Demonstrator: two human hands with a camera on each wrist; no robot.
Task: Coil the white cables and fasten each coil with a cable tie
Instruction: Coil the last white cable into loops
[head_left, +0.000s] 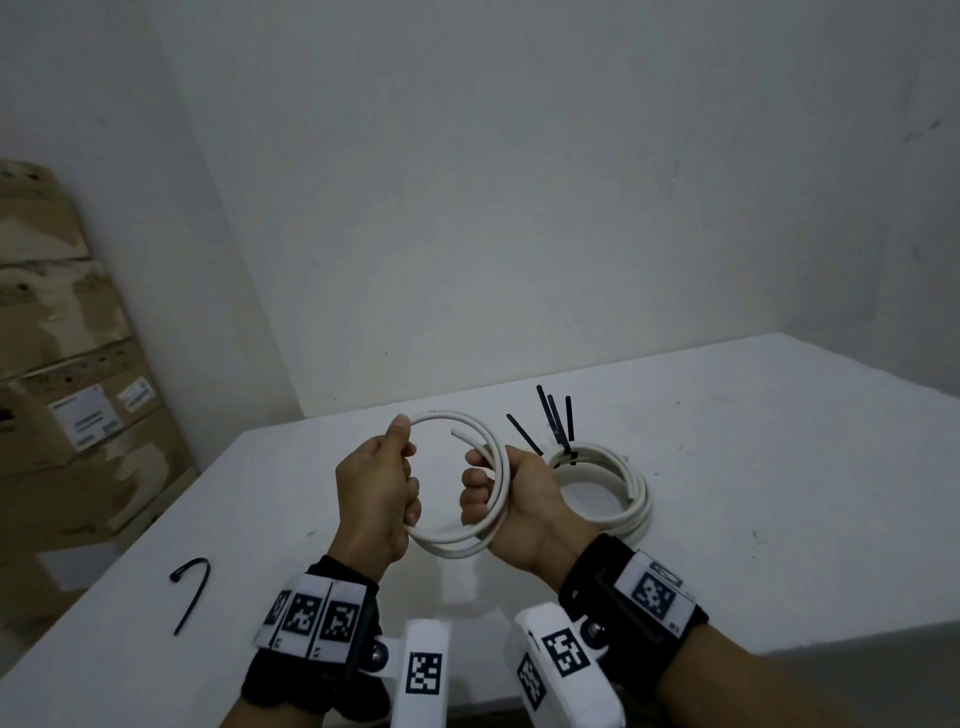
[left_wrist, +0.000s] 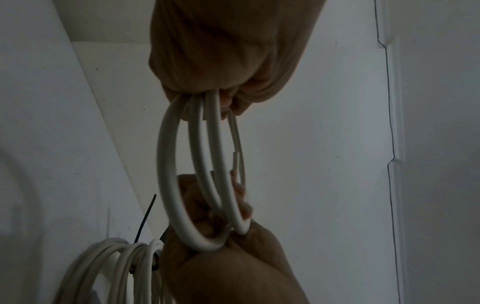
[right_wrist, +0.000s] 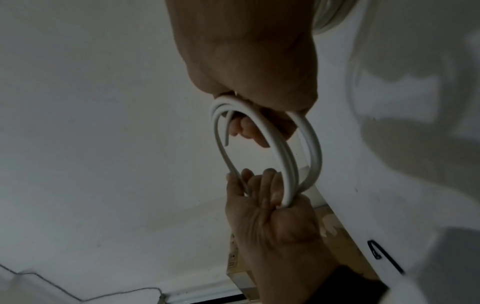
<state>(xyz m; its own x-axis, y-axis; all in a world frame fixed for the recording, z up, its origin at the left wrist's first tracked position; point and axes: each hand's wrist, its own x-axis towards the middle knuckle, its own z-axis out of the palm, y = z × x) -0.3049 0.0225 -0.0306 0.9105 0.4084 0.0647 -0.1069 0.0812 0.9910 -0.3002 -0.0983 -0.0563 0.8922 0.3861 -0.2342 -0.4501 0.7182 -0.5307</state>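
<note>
A small white cable coil (head_left: 451, 545) of about three loops is held upright above the white table (head_left: 779, 467). My left hand (head_left: 408, 467) grips its left side, thumb up on the top loop. My right hand (head_left: 475, 488) grips its right side, fingers curled through the loops. One cable end (head_left: 458, 434) sticks free inside the ring. The left wrist view shows the coil (left_wrist: 166, 164) between my left hand (left_wrist: 221, 61) and right hand (left_wrist: 221, 257). In the right wrist view the same coil (right_wrist: 314, 154) spans my right hand (right_wrist: 246, 61) and left hand (right_wrist: 272, 216).
A second white coil (head_left: 631, 512) lies on the table to the right, fastened with a black cable tie (head_left: 571, 457). Several loose black ties (head_left: 553, 415) lie just behind it. A bent black tie (head_left: 189, 592) lies near left. Cardboard boxes (head_left: 62, 364) stand beyond the table's left edge.
</note>
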